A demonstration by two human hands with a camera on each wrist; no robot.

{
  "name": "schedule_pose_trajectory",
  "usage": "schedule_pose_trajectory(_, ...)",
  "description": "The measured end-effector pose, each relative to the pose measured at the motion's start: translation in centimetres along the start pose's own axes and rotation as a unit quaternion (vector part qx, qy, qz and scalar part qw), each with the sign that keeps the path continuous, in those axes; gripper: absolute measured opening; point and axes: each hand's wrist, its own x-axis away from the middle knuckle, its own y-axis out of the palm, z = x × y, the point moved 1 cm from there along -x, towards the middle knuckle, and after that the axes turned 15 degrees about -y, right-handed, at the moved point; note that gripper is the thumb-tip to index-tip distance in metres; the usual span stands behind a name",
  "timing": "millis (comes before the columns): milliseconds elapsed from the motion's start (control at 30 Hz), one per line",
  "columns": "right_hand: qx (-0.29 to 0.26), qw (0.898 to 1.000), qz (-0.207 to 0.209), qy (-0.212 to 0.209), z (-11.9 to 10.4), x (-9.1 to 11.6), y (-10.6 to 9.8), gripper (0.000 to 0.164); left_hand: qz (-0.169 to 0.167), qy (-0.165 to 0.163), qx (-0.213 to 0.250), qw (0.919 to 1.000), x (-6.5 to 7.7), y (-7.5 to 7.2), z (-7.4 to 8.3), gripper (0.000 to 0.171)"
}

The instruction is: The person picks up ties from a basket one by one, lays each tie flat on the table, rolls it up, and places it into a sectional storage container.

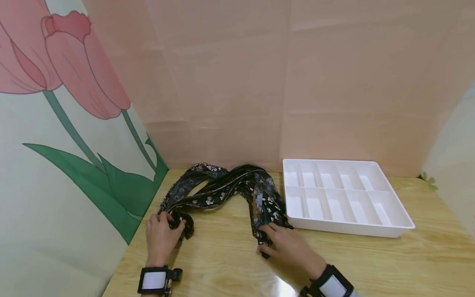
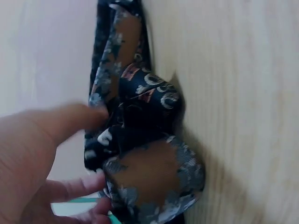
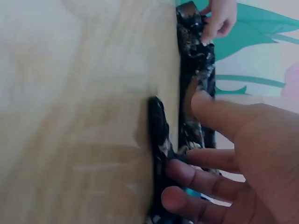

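A dark floral scarf (image 1: 219, 189), partly sheer, lies bunched in an arch on the wooden table. At its left end is my left hand (image 1: 163, 235), fingertips against the folds. Thumb and fingers stand apart there in the left wrist view, beside a rolled loop of the scarf (image 2: 154, 172). My right hand (image 1: 287, 247) is at the scarf's right end, which trails down toward me. The right wrist view shows that thumb spread from the fingers, with fingertips (image 3: 180, 172) over the dark cloth (image 3: 159, 126).
A white divided tray (image 1: 349, 225) with several compartments stands right of the scarf, close to its right end. The wooden table (image 1: 222, 264) meets a pinkish-brown backdrop (image 1: 230, 82) behind. A tulip-printed wall (image 1: 74, 198) borders the left side.
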Motion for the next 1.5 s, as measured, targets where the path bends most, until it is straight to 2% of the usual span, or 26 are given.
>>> schedule_pose_trajectory(67,-0.01,1.0,-0.012,0.012,0.0,0.0,0.4,0.059,-0.012,-0.01,-0.021,0.9997,0.0,0.2,0.0,0.052)
schedule_pose_trajectory(133,-0.008,1.0,-0.016,0.016,0.0,0.1,0.7,0.061,-0.024,-0.013,-0.033,0.9991,0.0,0.3,0.0,0.051)
schedule_pose_trajectory(300,0.0,1.0,-0.014,0.02,0.2,0.1,1.1,0.056,-0.015,0.011,-0.01,0.9998,0.1,0.1,0.2,0.019)
schedule_pose_trajectory(400,-0.001,1.0,-0.012,0.02,0.3,0.2,1.1,0.055,0.007,0.029,0.011,0.9995,0.3,0.1,0.4,0.01)
schedule_pose_trajectory(500,-0.005,1.0,-0.007,0.02,0.4,0.3,1.2,0.055,0.01,0.037,0.019,0.9991,0.7,0.3,0.8,0.013)
schedule_pose_trajectory(667,0.003,1.0,0.003,0.022,0.6,0.5,1.2,0.054,-0.025,0.052,-0.031,0.9979,1.3,1.4,1.6,0.043)
schedule_pose_trajectory(767,0.007,1.0,0.007,0.022,0.5,0.6,1.1,0.054,-0.006,0.062,-0.022,0.9978,1.6,1.7,1.9,0.046)
schedule_pose_trajectory(867,0.007,1.0,0.007,0.021,0.5,0.6,1.1,0.054,0.029,0.058,0.021,0.9977,1.8,1.6,1.9,0.041)
schedule_pose_trajectory(967,0.006,1.0,0.008,0.019,0.5,0.6,1.1,0.054,0.041,0.049,0.03,0.9975,2.0,1.5,1.7,0.029)
schedule_pose_trajectory(1067,0.004,1.0,0.006,0.018,0.4,0.6,1.1,0.054,0.037,0.038,0.018,0.9984,2.1,1.6,1.3,0.022)
schedule_pose_trajectory(1167,0.0,1.0,0.004,0.017,0.3,0.5,1.2,0.054,0.035,0.03,-0.001,0.9989,2.2,1.7,1.0,0.023)
schedule_pose_trajectory(1300,-0.01,1.0,0.002,0.015,0.2,0.5,1.2,0.054,0.053,0.054,-0.039,0.9964,2.5,1.4,0.9,0.016)
schedule_pose_trajectory(1367,-0.015,1.0,0.001,0.014,0.0,0.4,1.2,0.054,0.059,0.07,-0.038,0.995,2.7,1.2,1.3,0.013)
schedule_pose_trajectory(1433,-0.021,1.0,0.0,0.013,0.0,0.4,1.2,0.054,0.051,0.078,-0.015,0.9955,3.0,0.8,1.9,0.012)
schedule_pose_trajectory(1500,-0.029,0.999,0.001,0.014,-0.1,0.2,1.2,0.053,0.018,0.079,0.03,0.9962,3.4,0.3,2.8,0.012)
